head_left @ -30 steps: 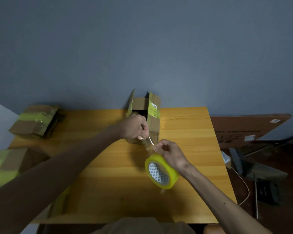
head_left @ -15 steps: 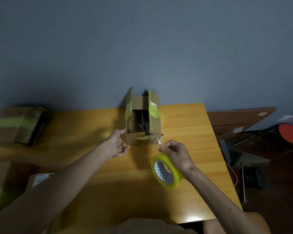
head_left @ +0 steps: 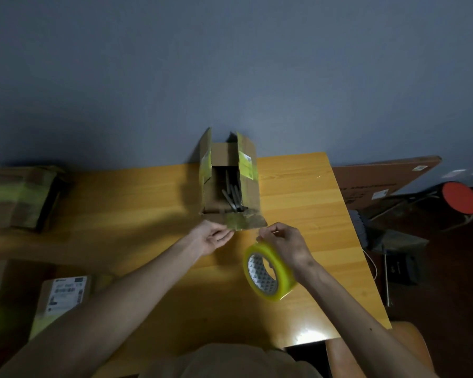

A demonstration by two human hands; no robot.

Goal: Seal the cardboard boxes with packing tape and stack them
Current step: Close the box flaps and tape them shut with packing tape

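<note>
Fingers (head_left: 269, 232): right hand (head_left: 287, 247) grips one tape roll (head_left: 282, 272); left hand (head_left: 210, 237) curled at one open box (head_left: 249, 192), hold unclear

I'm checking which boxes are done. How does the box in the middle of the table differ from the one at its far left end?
The middle box stands tall with flaps open, dark rods showing inside; the left box lies low and looks closed. The left box has a wide yellow-green tape band across it; the middle box only has strips on its flaps. Both are brown cardboard.
</note>
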